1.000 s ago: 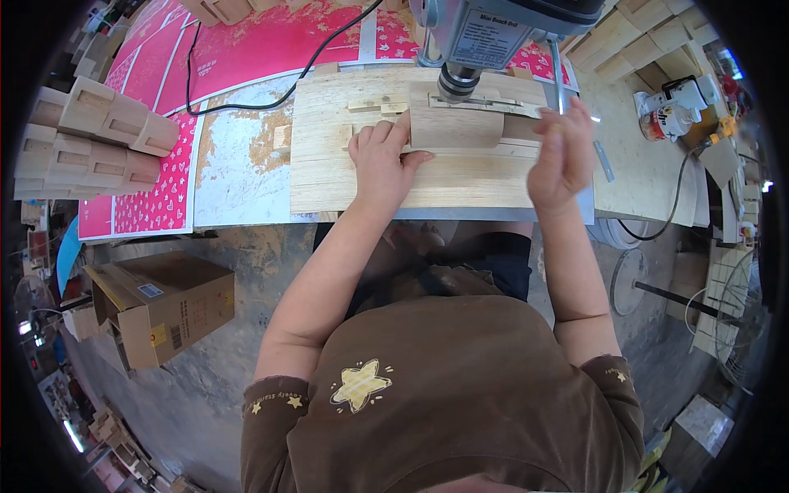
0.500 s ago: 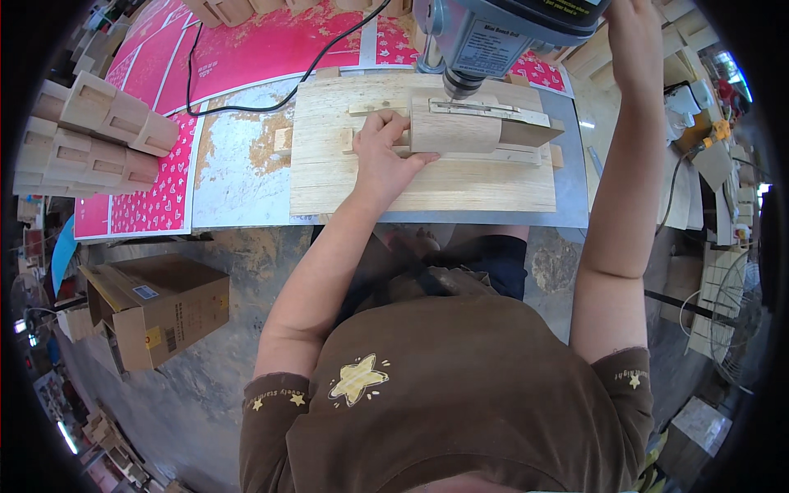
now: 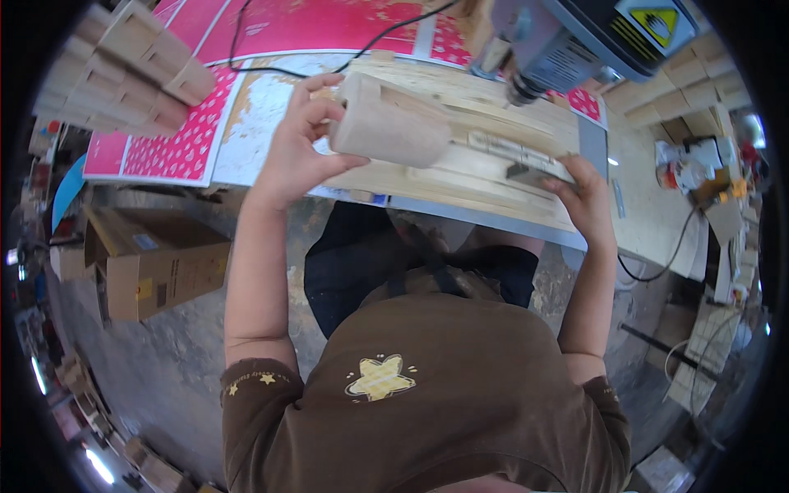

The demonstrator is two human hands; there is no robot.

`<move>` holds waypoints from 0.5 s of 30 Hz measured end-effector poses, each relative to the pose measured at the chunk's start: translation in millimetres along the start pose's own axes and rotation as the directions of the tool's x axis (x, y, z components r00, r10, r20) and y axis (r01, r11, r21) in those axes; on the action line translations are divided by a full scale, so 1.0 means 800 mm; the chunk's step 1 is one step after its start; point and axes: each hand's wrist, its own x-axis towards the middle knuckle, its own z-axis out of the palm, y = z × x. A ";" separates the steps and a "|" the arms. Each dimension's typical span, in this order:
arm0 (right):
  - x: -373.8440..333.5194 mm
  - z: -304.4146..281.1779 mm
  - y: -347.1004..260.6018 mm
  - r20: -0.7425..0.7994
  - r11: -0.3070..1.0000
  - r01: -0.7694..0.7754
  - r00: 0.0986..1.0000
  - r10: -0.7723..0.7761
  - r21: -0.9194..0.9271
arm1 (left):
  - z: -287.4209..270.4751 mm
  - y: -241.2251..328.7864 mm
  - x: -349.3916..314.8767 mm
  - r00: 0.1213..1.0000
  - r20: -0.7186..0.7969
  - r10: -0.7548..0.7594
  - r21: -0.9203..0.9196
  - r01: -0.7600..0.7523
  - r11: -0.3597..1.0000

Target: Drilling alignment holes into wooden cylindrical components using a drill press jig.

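My left hand [image 3: 292,156] grips a pale wooden block [image 3: 390,127] by its left end and holds it tilted above the wooden board [image 3: 485,193], left of the drill head. My right hand [image 3: 585,201] lies on the board's right part, its fingertips closed on a small flat grey piece [image 3: 534,173]. The drill press [image 3: 567,41] hangs over the board, with its bit [image 3: 516,90] pointing down between the block and my right hand.
Pink patterned sheets [image 3: 164,140] cover the table's left side, with a black cable [image 3: 271,66] across them. Stacked wooden parts [image 3: 136,62] sit at the far left. An orange power tool [image 3: 686,168] lies on the right. A cardboard box [image 3: 156,263] stands on the floor.
My left hand has lifted the block off the board and drawn it left from under the drill. My right hand has come down from the drill's upper right to the board.
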 end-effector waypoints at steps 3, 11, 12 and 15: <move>-0.005 0.008 -0.019 -0.006 0.994 0.087 0.996 -0.088 -0.066 | -0.049 0.015 -0.016 0.997 -0.071 -0.023 0.238 0.039 0.971; -0.011 0.018 -0.038 0.013 0.996 0.073 0.997 -0.072 -0.041 | -0.084 -0.060 -0.041 0.910 -0.413 0.044 0.562 0.217 0.798; -0.012 0.018 -0.038 -0.001 0.998 0.060 0.998 -0.060 -0.022 | -0.078 -0.073 -0.045 0.849 -0.526 0.049 0.433 0.218 0.875; -0.013 0.019 -0.037 -0.015 0.998 0.063 0.998 -0.064 -0.021 | -0.057 -0.103 -0.052 0.744 -0.667 0.026 0.247 0.188 0.951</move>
